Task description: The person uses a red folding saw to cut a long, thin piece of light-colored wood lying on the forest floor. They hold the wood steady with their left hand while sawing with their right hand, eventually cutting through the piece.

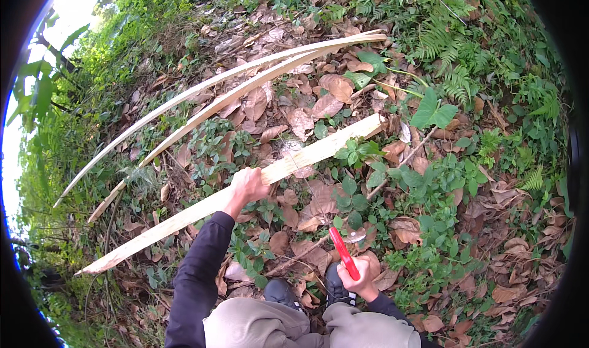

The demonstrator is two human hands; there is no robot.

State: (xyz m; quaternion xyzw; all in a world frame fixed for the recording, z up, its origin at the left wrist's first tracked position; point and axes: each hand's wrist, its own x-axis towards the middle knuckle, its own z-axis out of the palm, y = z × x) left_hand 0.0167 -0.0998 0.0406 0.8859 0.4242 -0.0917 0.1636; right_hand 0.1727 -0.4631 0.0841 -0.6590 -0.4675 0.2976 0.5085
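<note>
My left hand (pixel 248 187) is closed around the middle of a long, pale, freshly split strip of wood (pixel 325 147). The strip slants from the lower left up to the right, just above the leaf litter, with a pointed near-left end and a blunt far end. In my right hand (pixel 363 277), closed and lower right of the strip, is a tool with a red handle (pixel 343 254). Its red part points up and left, apart from the wood. What kind of tool it is I cannot make out.
Two long, curved pale strips (pixel 208 82) lie farther off, meeting at their right ends. Dry brown leaves (pixel 328 106) and low green plants cover the ground. A thin branch (pixel 399 167) runs across between my hands. Ferns (pixel 451 53) grow at the far right. My dark shoes (pixel 283 293) stand near the lower edge.
</note>
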